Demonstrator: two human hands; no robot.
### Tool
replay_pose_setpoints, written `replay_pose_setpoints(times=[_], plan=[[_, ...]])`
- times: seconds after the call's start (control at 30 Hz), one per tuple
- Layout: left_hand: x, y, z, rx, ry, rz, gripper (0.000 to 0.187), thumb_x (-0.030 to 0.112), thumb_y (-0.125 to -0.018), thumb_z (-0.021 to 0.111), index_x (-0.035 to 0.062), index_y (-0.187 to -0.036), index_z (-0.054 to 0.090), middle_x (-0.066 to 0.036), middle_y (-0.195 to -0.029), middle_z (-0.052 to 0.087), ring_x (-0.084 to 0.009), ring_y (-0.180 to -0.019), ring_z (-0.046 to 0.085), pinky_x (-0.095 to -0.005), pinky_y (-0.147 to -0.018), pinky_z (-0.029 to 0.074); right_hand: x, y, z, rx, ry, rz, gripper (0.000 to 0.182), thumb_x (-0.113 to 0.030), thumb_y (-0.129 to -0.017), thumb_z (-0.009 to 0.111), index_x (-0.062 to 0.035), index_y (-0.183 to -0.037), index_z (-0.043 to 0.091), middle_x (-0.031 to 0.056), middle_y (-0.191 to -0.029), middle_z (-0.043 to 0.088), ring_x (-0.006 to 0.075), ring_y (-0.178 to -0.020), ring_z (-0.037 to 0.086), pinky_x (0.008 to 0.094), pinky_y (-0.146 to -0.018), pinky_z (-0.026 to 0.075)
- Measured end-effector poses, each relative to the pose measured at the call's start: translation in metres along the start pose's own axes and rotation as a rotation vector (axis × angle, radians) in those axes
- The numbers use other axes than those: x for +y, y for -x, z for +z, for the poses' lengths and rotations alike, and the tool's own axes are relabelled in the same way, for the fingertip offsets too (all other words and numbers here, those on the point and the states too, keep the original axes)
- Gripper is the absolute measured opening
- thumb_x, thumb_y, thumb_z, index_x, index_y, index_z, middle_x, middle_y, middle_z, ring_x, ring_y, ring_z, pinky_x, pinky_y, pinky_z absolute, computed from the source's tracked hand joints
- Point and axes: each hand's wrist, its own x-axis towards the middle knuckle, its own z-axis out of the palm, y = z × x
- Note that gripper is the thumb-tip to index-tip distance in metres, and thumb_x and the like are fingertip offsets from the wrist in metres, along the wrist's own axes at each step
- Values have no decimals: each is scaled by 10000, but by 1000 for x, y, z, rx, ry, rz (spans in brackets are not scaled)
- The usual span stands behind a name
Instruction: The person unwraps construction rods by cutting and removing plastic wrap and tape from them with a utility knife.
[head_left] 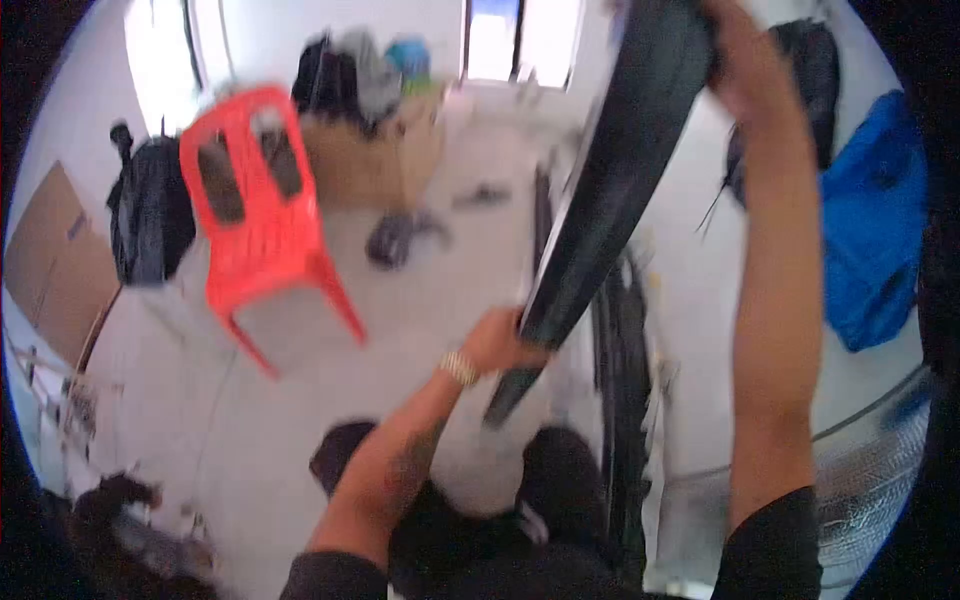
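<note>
A long, dark, flat-sided panel or beam (pixel 625 165) slants up from between my knees to the top of the view, with a pale edge along its left side. My left hand (pixel 500 342) wraps round its lower part, and a gold-coloured band circles that wrist. High on the right, my right hand (pixel 738 70) grips the upper part, its fingers partly hidden behind the far side. The top end of the panel lies outside the view. Below it, long black strips (pixel 622 350) lie on the pale floor.
A red plastic chair (pixel 265 245) stands to the left, near a black bag (pixel 155 210). Behind it is a cardboard box (pixel 370 165) with cloth and bags on top. A blue bag (pixel 870 230) and silvery foil-like sheeting (pixel 870 480) are on the right. Dark items (pixel 395 240) lie on the floor.
</note>
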Motion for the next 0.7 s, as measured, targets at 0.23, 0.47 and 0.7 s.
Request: replay_pose_setpoints(times=[0.23, 0.47, 0.7], plan=[[20, 6, 3, -21, -4, -14, 610, 380, -656, 873, -5, -1075, 655, -146, -945, 720, -222, -864, 696, -363, -807, 535, -17, -6, -21, 51, 0, -94, 535, -315, -759, 822, 72, -1078, 636, 142, -979, 697, 197, -845, 681, 330, -790, 550], [3, 8, 7, -66, 106, -73, 675, 330, -659, 889, -4, -1174, 608, -117, -993, 720, -181, -901, 685, -336, -825, 541, -25, 0, -16, 35, -67, -4, 513, -232, -777, 824, 117, -1087, 612, 176, -1006, 683, 204, -876, 669, 308, -797, 539], [29, 12, -8, -50, 85, -109, 701, 342, -659, 887, -7, -1193, 597, -127, -1025, 712, -186, -927, 683, -333, -860, 533, -24, -6, -12, 8, -31, 0, 551, -244, -773, 827, 123, -1118, 603, 170, -1023, 678, 203, -904, 662, 304, -825, 531]])
